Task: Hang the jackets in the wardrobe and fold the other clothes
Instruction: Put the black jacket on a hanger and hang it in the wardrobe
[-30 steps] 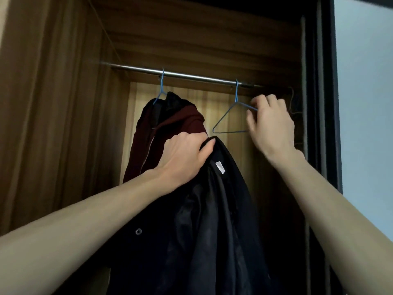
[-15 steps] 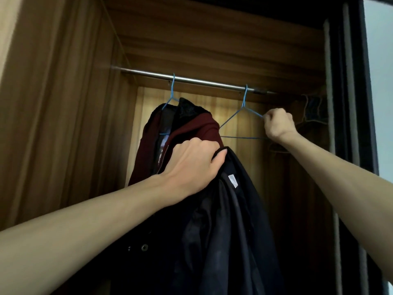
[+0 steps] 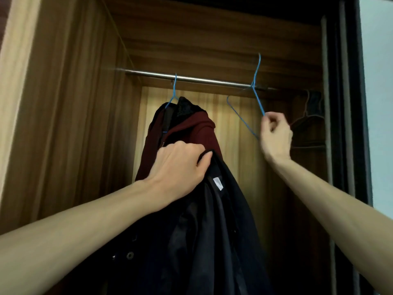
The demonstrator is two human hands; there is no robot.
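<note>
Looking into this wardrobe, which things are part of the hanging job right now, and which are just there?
In the job:
- black jacket, gripped by the left hand
- empty blue hanger, pinched by the right hand, lifted off the rail
- metal rail

Just there:
- maroon jacket, already hanging on its own blue hanger
- dark hangers at the far right

Black jacket (image 3: 212,241) hangs bunched; maroon jacket (image 3: 191,133) apparently hangered.
</note>
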